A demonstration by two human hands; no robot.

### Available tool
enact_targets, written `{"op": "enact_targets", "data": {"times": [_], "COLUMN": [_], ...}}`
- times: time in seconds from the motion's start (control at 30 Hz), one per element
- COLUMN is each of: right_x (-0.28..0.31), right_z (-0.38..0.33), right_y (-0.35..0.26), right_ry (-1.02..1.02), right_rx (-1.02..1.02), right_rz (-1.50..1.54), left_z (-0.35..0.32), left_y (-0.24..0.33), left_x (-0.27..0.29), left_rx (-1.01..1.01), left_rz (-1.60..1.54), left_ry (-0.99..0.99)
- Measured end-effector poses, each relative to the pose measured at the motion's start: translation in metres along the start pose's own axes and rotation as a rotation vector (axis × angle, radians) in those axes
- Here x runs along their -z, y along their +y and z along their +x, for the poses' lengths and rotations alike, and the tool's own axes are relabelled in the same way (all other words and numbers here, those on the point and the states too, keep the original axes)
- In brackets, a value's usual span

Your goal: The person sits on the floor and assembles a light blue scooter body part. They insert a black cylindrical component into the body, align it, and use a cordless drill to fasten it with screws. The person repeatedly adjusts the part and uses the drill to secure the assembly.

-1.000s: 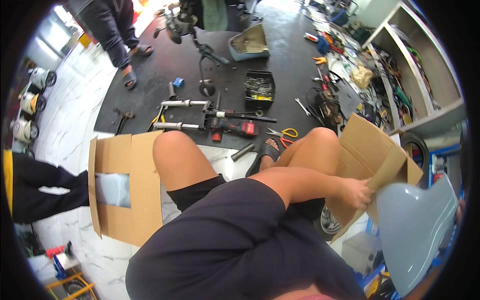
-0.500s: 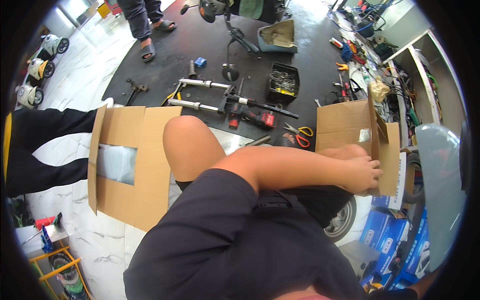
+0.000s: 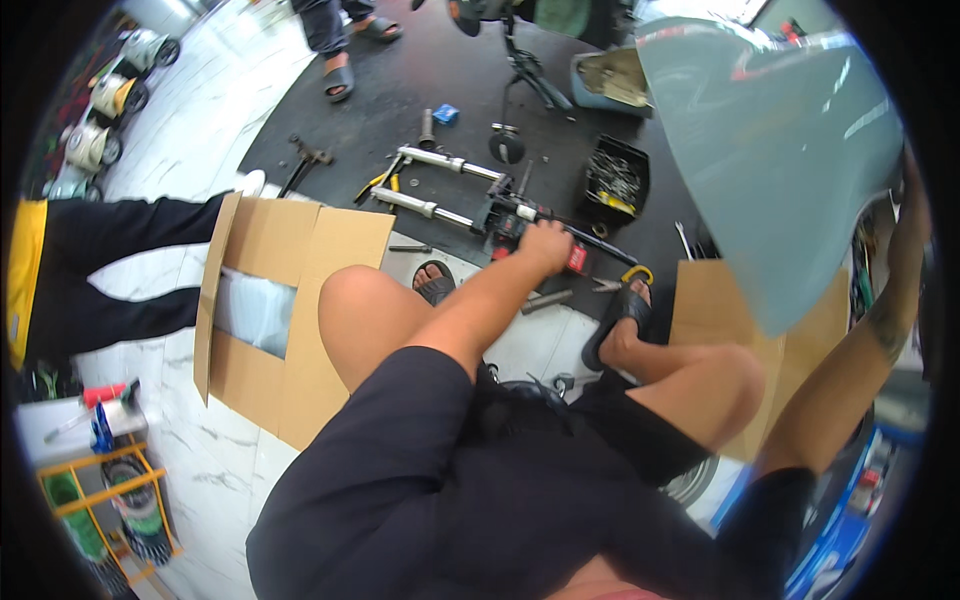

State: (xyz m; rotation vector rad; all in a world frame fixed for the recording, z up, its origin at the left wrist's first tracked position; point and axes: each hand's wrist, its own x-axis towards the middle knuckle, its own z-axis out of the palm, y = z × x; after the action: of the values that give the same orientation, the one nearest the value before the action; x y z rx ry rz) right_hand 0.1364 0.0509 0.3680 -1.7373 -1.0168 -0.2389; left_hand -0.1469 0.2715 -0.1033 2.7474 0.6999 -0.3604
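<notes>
My left hand (image 3: 548,245) reaches down to the floor, fingers curled over the handle of a red and black cordless power tool (image 3: 577,260). That tool lies beside a front fork assembly (image 3: 430,205) with silver tubes. At the far right, my right hand (image 3: 911,185) grips the edge of a large, glossy grey-blue curved panel (image 3: 770,160), raised over the floor; its fingers are partly lost in the dark rim. Beneath the panel stands an open cardboard box (image 3: 710,310), partly covered by it and by my leg.
A second cardboard box (image 3: 340,250) with a white wrapped item stands at left, by a person in black trousers (image 3: 140,235). A black bin of screws (image 3: 612,180) sits beyond the fork. Another person's sandalled feet (image 3: 340,80) are at the back. Blue boxes (image 3: 840,540) lie lower right.
My left hand has left the right-hand cardboard box and moved left to the power tool. The grey-blue panel has swung from the right edge up and forward with my right hand.
</notes>
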Motion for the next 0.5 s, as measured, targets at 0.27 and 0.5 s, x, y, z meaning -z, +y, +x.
{"op": "enact_targets", "data": {"times": [0.27,0.5], "right_x": [-0.029,-0.013], "right_z": [0.004,0.032], "right_y": [0.118,0.160], "right_ry": [-0.120,-0.244], "right_rx": [-0.158,-0.107], "right_rz": [-0.034,-0.290], "left_z": [0.088,0.096], "left_y": [0.040,0.029], "left_x": [-0.060,-0.054], "left_rx": [-0.131,-0.180], "left_rz": [-0.085,-0.099], "left_ry": [0.087,0.076]}}
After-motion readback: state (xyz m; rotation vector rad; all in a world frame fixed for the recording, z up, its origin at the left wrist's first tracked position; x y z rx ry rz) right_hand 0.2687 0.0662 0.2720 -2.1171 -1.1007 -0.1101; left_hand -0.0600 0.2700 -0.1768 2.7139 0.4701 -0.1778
